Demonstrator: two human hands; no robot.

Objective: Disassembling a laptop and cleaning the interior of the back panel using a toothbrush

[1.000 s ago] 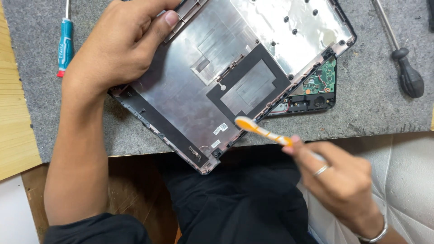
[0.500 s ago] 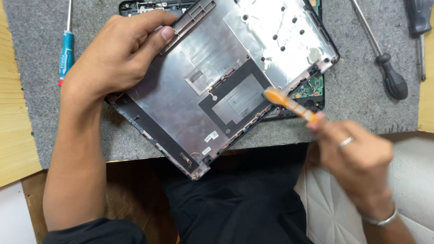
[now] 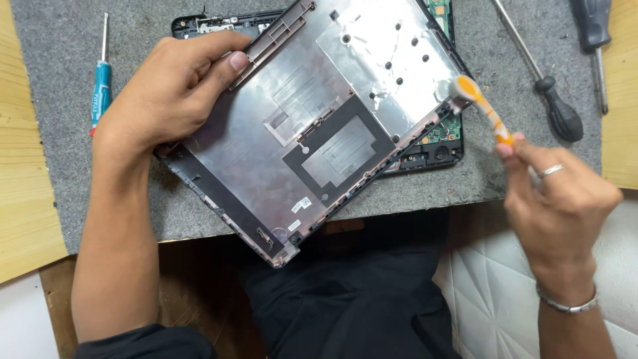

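Brushing looks partway done: left hand (image 3: pixel 169 93) clamps the detached laptop bottom cover (image 3: pixel 312 126), silver inside up, overhanging the counter's near edge, while right hand (image 3: pixel 558 199) pinches an orange-white toothbrush (image 3: pixel 480 106) at its right rim, above the exposed circuit board (image 3: pixel 444 131).

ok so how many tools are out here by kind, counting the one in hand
screwdrivers: 3, a blue-handled one, a black-handled one and a dark one at the top right edge
brushes: 1, the orange and white brush held by the right hand
total: 4
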